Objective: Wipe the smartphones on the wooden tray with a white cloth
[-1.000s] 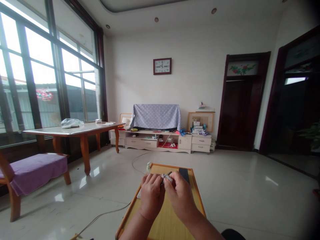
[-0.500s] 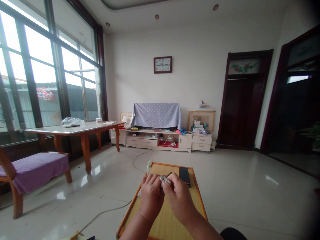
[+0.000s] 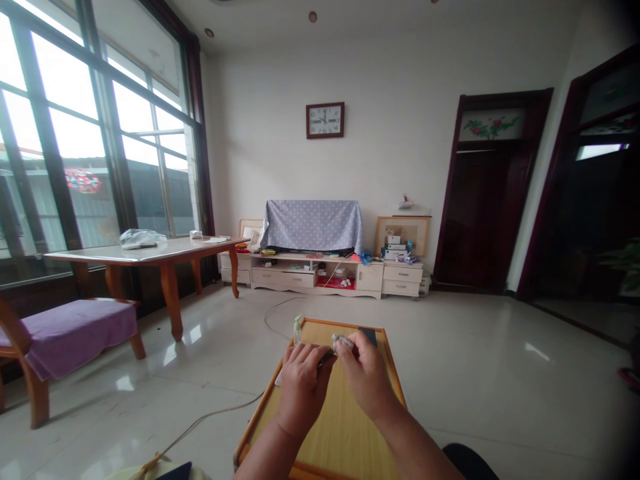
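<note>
My left hand (image 3: 304,383) is closed round a thin dark object (image 3: 327,358), mostly hidden by the fingers, so its kind does not show. A crumpled pale grey cloth (image 3: 341,341) is pinched between the thumb and fingers of my right hand (image 3: 366,375), against the end of the dark object. Both hands hover over a small wooden table (image 3: 350,433) with a raised orange-brown rim. Behind my left hand stands a clear pump bottle (image 3: 297,331) with a green top. Partly covered by my right hand lies a flat dark rectangular item (image 3: 369,335).
A cable (image 3: 215,415) runs over the tiled floor left of the small table. Further left are a chair with a purple cover (image 3: 80,333) and a larger table (image 3: 165,255). A low white cabinet (image 3: 285,280) lines the far wall.
My right hand has moved up and slightly right with the cloth, so more of the dark object shows between the hands. The view has tilted slightly down.
</note>
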`<state>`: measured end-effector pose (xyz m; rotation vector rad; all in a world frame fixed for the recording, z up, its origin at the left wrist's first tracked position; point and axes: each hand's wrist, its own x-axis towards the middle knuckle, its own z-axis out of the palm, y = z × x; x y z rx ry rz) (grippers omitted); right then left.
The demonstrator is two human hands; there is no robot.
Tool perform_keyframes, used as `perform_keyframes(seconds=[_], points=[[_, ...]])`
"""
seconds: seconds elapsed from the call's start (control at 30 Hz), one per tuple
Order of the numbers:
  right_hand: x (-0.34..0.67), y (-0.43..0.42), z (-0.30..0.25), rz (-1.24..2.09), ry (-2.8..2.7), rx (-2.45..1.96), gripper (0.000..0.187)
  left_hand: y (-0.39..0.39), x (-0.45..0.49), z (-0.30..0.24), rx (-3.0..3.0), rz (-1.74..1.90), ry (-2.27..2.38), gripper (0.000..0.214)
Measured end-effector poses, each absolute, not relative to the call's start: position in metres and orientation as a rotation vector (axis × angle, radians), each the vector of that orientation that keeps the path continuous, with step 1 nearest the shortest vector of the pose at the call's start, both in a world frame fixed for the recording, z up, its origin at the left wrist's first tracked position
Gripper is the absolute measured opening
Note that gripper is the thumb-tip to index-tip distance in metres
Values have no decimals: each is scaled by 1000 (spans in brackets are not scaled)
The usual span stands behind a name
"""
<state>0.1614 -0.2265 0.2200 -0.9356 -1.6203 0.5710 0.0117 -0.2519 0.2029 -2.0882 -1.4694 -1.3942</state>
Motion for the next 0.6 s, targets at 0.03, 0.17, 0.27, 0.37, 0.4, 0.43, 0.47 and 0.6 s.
perform_keyframes(seconds=[0.03, 0.17, 0.27, 0.37, 0.4, 0.43, 0.47, 0.6], points=[[165, -221, 221, 563, -1598, -956, 32, -252, 11, 203, -2108, -1435, -1482, 15], [177, -210, 223, 639, -1583, -942, 33, -247, 11, 198, -2174, -1736, -1597, 20], [179, -211, 222, 757, -1614, -861, 30, -240, 12, 190, -2230, -2055, -1713, 27], [180, -212, 220, 896, -1635, -794, 29, -236, 13, 188, -2317, -2386, -1725, 29], [180, -212, 220, 952, -1638, -780, 30, -237, 13, 190, -2369, -2471, -1713, 30], [181, -211, 220, 1010, -1639, -772, 31, -238, 13, 192, -2433, -2535, -1708, 30], [181, -211, 219, 1064, -1639, -770, 33, -240, 13, 195, -2497, -2583, -1709, 31], [181, -211, 216, 1186, -1612, -787, 35, -247, 15, 207, -2574, -2698, -1782, 37]])
